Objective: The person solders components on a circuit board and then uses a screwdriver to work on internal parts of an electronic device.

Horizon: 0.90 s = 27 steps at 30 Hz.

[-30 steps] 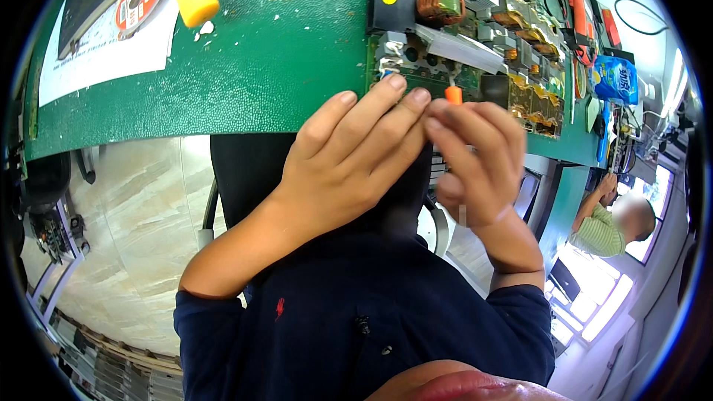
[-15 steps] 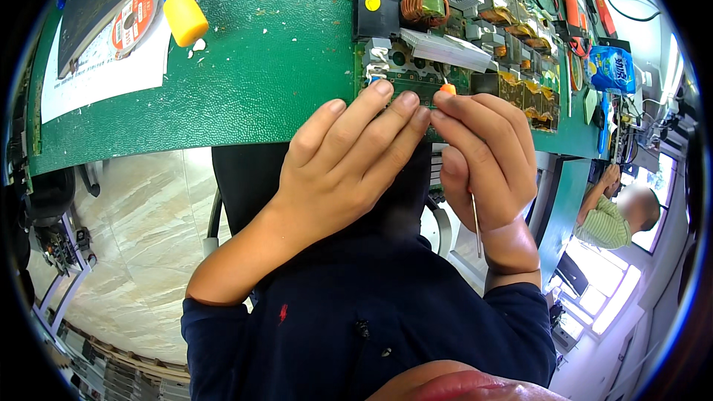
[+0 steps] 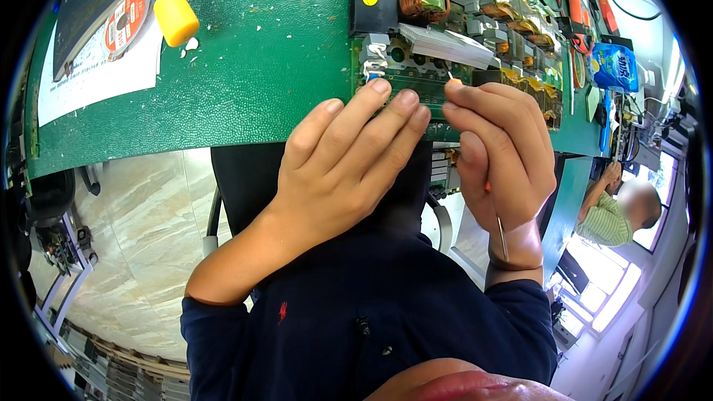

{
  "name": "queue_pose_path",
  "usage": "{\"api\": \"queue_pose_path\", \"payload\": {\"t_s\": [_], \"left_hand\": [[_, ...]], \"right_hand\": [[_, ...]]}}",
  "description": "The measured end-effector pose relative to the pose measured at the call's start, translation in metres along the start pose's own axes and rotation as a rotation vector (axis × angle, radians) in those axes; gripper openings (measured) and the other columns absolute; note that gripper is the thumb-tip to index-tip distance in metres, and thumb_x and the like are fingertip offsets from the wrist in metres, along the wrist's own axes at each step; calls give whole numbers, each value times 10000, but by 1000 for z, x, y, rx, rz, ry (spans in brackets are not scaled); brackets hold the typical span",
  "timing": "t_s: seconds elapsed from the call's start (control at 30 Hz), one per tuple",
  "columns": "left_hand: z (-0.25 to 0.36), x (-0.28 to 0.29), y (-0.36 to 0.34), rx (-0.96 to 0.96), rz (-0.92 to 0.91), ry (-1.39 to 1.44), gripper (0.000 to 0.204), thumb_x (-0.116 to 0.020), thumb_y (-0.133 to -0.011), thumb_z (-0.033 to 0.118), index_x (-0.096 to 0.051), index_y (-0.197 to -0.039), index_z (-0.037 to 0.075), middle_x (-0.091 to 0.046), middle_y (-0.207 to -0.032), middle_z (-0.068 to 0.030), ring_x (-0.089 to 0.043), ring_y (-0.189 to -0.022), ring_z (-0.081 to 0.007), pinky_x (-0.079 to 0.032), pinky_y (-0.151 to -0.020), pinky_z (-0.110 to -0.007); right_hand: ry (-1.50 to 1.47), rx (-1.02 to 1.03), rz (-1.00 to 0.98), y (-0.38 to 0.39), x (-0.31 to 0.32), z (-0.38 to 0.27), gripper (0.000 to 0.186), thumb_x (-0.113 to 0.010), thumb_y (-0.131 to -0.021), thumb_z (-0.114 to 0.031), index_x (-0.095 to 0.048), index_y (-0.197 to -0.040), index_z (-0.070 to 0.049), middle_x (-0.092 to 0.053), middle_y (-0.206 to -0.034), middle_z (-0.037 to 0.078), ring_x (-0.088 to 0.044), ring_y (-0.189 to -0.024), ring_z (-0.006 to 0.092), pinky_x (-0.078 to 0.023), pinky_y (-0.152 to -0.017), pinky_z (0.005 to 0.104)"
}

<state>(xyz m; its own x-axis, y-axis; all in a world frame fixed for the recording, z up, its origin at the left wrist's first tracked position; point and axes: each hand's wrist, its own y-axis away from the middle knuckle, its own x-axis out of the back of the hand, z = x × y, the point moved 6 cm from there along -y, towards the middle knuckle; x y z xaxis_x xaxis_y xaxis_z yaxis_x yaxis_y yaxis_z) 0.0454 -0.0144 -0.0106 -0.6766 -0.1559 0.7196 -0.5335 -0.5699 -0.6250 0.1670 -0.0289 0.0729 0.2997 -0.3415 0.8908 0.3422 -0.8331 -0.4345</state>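
Observation:
My left hand (image 3: 349, 156) lies with fingers stretched out on the near edge of a circuit board (image 3: 405, 86), touching it by a gray component with white sealant (image 3: 374, 59). My right hand (image 3: 505, 156) is curled round a thin tool with a metal shaft (image 3: 503, 238) and a red part. Its fingertips are beside a small orange piece (image 3: 455, 83) near the board's near side; whether they grip it is unclear. The board carries a copper coil (image 3: 425, 4), aluminum heatsinks (image 3: 445, 48) and a black block with a yellow dot (image 3: 371, 15).
A yellow-and-blue tool (image 3: 175, 18), solder wick spool (image 3: 126, 22) and paper (image 3: 96, 96) lie at left on the green table (image 3: 238, 67). Cables, red pliers and a blue packet (image 3: 609, 67) are at right. A co-worker (image 3: 605, 219) is farther right; a chair (image 3: 245, 171) is below the table.
My right hand has moved to the right, away from my left hand, with more of the metal shaft now showing. The bench appears slightly shifted in view.

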Motion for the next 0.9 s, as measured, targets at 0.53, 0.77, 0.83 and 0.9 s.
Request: {"api": "queue_pose_path", "payload": {"t_s": [0.53,0.77,0.83,0.9], "left_hand": [[-1,-2,2,-26,8,-29,404,-640,-856,269,-679,-1248,182,-610,-1305,37,-545,-1233,-176,-312,-1036,-350],[0,-2,2,-25,-3,-23,418,-637,-854,291,-676,-1255,179,-610,-1317,29,-537,-1242,-182,-301,-1042,-355],[0,-2,1,-20,-10,-14,422,-638,-851,291,-676,-1256,177,-610,-1319,25,-534,-1245,-187,-301,-1042,-357],[0,-1,1,-12,-15,-2,427,-639,-847,290,-676,-1256,175,-611,-1319,22,-531,-1248,-192,-300,-1041,-358]], "right_hand": [[32,-2,92,34,-24,3,254,-602,-950,-201,-678,-1051,19,-669,-1077,143,-645,-928,315,-530,-784,397],[-16,-12,39,9,-5,3,232,-650,-906,-185,-681,-974,34,-672,-1013,153,-653,-887,321,-541,-749,390],[-37,-16,31,4,0,7,224,-657,-901,-183,-680,-954,33,-672,-992,149,-654,-868,322,-544,-739,388],[-57,-7,42,0,1,9,211,-667,-892,-175,-678,-933,31,-672,-968,144,-654,-847,321,-548,-730,386]]}}
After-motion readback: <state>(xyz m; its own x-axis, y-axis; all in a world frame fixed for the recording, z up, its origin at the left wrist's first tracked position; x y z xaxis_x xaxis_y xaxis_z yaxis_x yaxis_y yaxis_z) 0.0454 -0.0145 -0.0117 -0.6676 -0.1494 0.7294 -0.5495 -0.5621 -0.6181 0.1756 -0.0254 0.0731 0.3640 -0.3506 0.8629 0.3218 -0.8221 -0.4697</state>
